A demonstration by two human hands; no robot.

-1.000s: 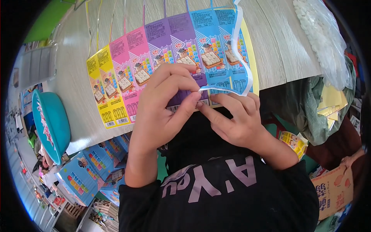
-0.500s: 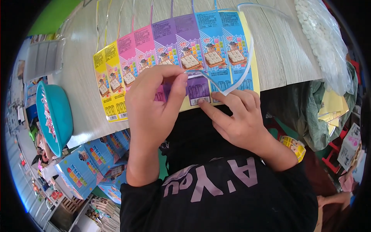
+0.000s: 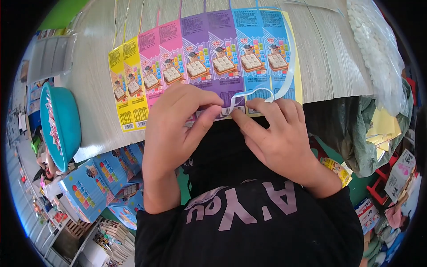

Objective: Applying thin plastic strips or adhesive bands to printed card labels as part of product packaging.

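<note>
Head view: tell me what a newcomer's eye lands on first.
A fan of yellow, pink, purple and blue cards lies across the pale table. At its near edge the left hand and right hand pinch a thin pale strip. A teal bowl sits far left.

your left hand (image 3: 178, 129) has slid toward the worktop's (image 3: 98, 120) near edge, uncovering the purple packets (image 3: 213, 58) it lay over before. the pale blue strip (image 3: 253, 93), earlier arched high over the blue packets (image 3: 262, 53), now curls low just beside your right hand's (image 3: 280, 138) fingertips (image 3: 235, 116), pinched at the packets' bottom edge.
</note>
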